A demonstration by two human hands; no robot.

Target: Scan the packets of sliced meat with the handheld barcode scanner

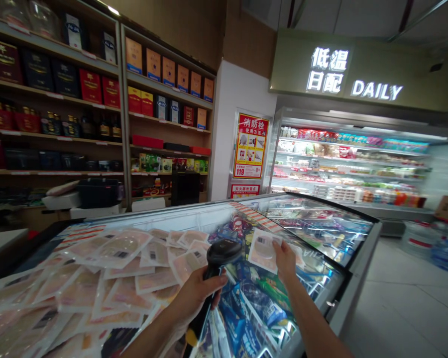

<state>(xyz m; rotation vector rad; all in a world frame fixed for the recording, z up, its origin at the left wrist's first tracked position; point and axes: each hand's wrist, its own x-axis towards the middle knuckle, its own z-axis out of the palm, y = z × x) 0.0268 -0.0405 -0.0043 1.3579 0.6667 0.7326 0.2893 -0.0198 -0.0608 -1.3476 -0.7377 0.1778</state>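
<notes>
My left hand (pixel 200 291) is wrapped round the handle of a black barcode scanner (pixel 224 250), whose head points away and to the right above the freezer. Between the fingers of my right hand (pixel 284 258) is a flat, pale plastic packet (pixel 263 250), held by its right side just over the glass. The scanner and this packet are apart. A large pile of similar flat packets (pixel 123 278), some with barcode labels, lies on the left part of the freezer lid. What the packets contain is hard to make out.
Under the freezer's glass lid (pixel 194 219) are colourful frozen goods (pixel 261 303). Shelves of boxed goods (pixel 164 69) line the back left wall. A lit open fridge (pixel 343 164) stands behind, and large water bottles (pixel 420 238) are on the floor at right.
</notes>
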